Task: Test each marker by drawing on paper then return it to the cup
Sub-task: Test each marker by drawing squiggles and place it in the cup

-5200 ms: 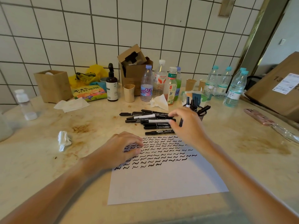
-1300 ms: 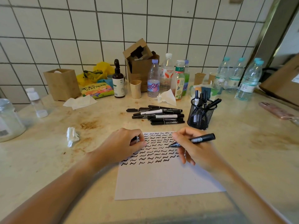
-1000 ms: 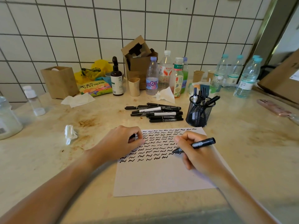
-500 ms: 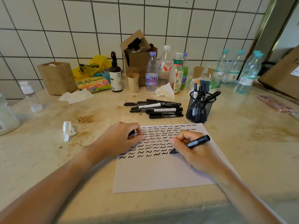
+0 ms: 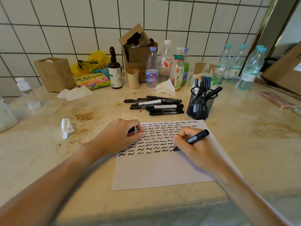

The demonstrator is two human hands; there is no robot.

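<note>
Right hand point(image 5: 193, 149) curled round a black marker point(image 5: 194, 139), pen-style, tip down on the paper point(image 5: 162, 170) at the end of the lowest row of squiggles. Looks light and stiff, smooth barrel, probably best pinched low near the tip as now, the tail free for dropping into the cup. Left hand point(image 5: 120, 137) just across the sheet, fingers curled on something small and dark, likely the cap, while pinning that thin, slide-prone paper. Beyond the right hand's knuckles, mesh cup point(image 5: 201, 104) with several markers standing in it; beyond the left, a loose pile of markers point(image 5: 156, 105), judged still untested. Stained pale countertop point(image 5: 244, 128) underneath. Farther back, bottles point(image 5: 164, 62), a cardboard box point(image 5: 138, 53), white tiled wall point(image 5: 81, 22).
</note>
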